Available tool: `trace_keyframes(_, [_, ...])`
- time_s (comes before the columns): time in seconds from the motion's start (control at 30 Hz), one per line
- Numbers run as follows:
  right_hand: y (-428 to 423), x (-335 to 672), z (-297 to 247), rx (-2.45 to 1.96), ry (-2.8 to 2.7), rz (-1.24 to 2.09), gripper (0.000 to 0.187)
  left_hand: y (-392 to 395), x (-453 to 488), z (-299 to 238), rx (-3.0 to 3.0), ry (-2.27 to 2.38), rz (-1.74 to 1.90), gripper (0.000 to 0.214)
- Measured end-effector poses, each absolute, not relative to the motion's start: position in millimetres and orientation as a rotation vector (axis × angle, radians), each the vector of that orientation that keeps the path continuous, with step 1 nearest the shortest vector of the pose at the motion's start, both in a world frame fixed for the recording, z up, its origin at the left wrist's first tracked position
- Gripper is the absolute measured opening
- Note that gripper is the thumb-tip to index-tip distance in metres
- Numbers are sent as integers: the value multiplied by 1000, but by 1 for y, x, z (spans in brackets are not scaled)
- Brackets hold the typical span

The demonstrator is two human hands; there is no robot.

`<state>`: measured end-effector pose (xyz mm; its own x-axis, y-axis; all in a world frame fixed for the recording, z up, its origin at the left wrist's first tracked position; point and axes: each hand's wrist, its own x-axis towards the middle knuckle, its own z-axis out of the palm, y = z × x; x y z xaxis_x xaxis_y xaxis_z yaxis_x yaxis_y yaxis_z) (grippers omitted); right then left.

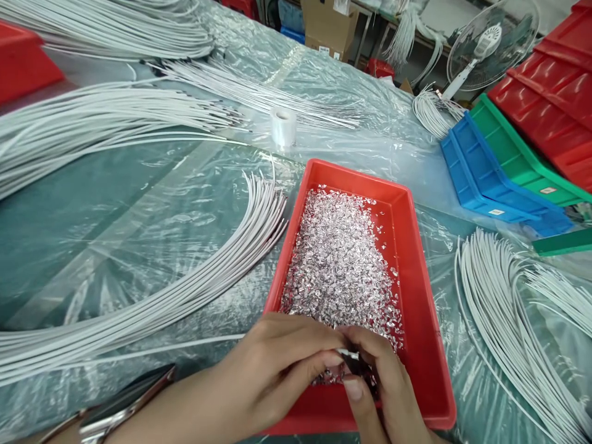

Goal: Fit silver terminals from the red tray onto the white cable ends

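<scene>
My left hand [282, 361] is closed in a pinch around a white cable [203, 343], which runs in from the left. Its pale tip [348, 354] shows between my fingers, above the near end of a red tray [428, 364]. Close against it, my right hand [391, 385] is also closed, thumb and fingers curled at the cable's end. A small dark piece there is mostly hidden by the fingers. Inside the tray lies a heap of small shiny metal pieces [342, 259].
Bundles of white cables lie left [222, 265] and right [504, 314] of the tray. Beyond it stands a roll of clear film [283, 126]. Stacked blue bins [494, 179], a green bin [522, 148] and red bins [550, 92] are at right, near a fan [490, 43].
</scene>
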<state>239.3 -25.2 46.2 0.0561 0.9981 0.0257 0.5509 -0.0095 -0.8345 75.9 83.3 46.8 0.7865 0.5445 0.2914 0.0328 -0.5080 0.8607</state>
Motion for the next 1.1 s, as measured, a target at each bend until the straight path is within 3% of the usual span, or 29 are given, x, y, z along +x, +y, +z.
trace_keyframes(0.43, [-17,227,47,-1480,-1341,1038,32,80,72,43,2026,399,617,16])
trace_keyframes(0.83, [-12,225,56,-1341,-844,1550,37,76,74,36,2242,400,779,17])
trace_keyframes(1.1, [-16,225,53,-1394,-890,1544,43,75,72,39,2234,468,799,13])
